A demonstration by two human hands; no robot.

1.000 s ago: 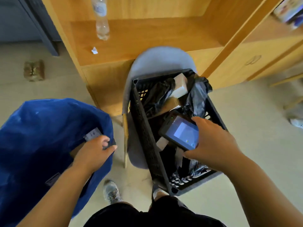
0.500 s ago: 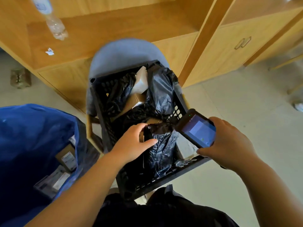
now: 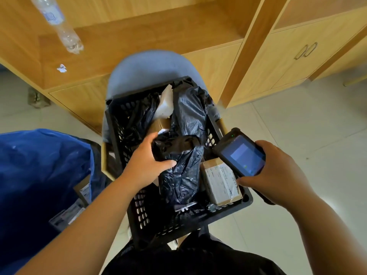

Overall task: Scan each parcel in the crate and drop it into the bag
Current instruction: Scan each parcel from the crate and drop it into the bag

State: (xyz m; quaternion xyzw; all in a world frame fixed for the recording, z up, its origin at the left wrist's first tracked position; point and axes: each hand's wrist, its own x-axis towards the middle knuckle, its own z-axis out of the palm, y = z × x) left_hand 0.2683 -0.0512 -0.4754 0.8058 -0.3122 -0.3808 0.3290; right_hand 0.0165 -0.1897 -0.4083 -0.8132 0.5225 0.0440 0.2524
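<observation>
A black plastic crate sits on a grey chair and holds several parcels. My left hand grips the top of a black plastic-wrapped parcel inside the crate. Beside it lies a brown box with a white label. My right hand holds a handheld scanner over the crate's right edge, its blue screen lit. Another black-wrapped parcel and a white one lie at the crate's far end. The blue bag stands open at the left, with labelled parcels inside.
The grey chair stands against a wooden shelf unit. A clear plastic bottle and a scrap of paper lie on the shelf. Wooden cabinet doors are at the right. Pale tiled floor surrounds everything.
My left hand left the blue bag, crossed to the crate and took hold of the black-wrapped parcel. My right hand with the scanner shifted to the crate's right edge.
</observation>
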